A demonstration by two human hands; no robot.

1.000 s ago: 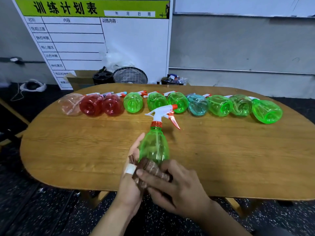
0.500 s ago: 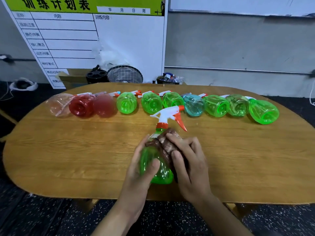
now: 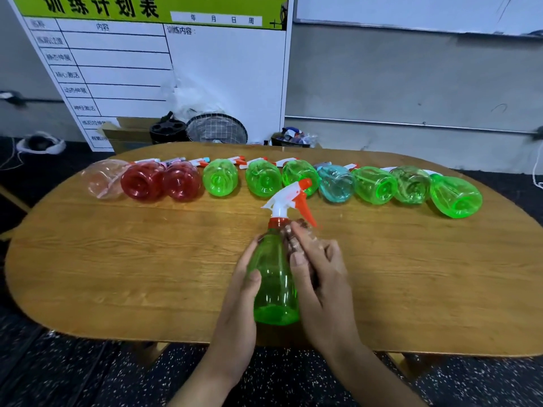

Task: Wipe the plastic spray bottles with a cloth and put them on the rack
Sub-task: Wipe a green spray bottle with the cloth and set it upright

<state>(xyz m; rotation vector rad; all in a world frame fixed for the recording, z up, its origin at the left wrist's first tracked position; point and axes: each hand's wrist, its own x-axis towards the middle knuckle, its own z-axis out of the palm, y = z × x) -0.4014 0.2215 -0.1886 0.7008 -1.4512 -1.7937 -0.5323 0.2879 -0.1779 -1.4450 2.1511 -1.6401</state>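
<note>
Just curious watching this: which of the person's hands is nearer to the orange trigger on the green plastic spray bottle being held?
Right. The right hand, pressing a brown cloth against the bottle's shoulder, reaches just below the orange trigger. The left hand grips lower, on the bottle's left side.

Oval wooden table point(image 3: 117, 274), light grain. Along its far edge, a row of ten spray bottles lying on their sides, bases toward the camera: one clear-pink point(image 3: 102, 179), two red point(image 3: 161, 180), three green point(image 3: 261, 178), one blue point(image 3: 335, 183), three more green point(image 3: 411, 185). Most touch or nearly touch their neighbours.
</note>
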